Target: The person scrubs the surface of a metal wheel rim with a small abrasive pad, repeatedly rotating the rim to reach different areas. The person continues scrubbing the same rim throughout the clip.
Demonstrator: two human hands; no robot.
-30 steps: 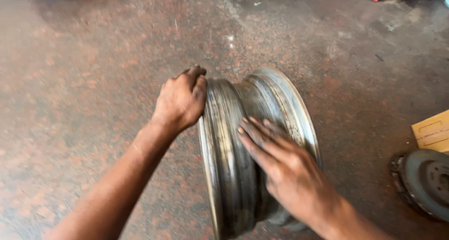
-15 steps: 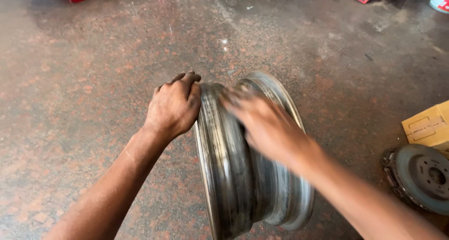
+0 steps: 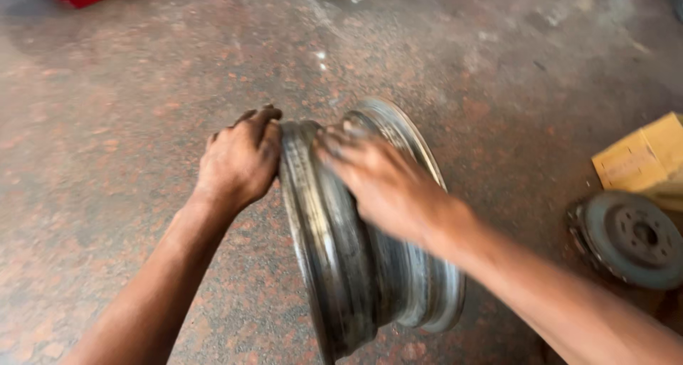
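Now the left hand grips the near rim of the upright steel wheel on the floor; the blurred right hand lies spread flat on its middle.

The speckled reddish stone floor carries an upright steel wheel rim, a brake drum and a cardboard box.

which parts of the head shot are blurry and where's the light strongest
Head view: the right hand is smeared by motion blur across the steel wheel rim; the left hand on the rim's near edge is sharper; the light is brightest on the floor at the top, and the corners fall dim.
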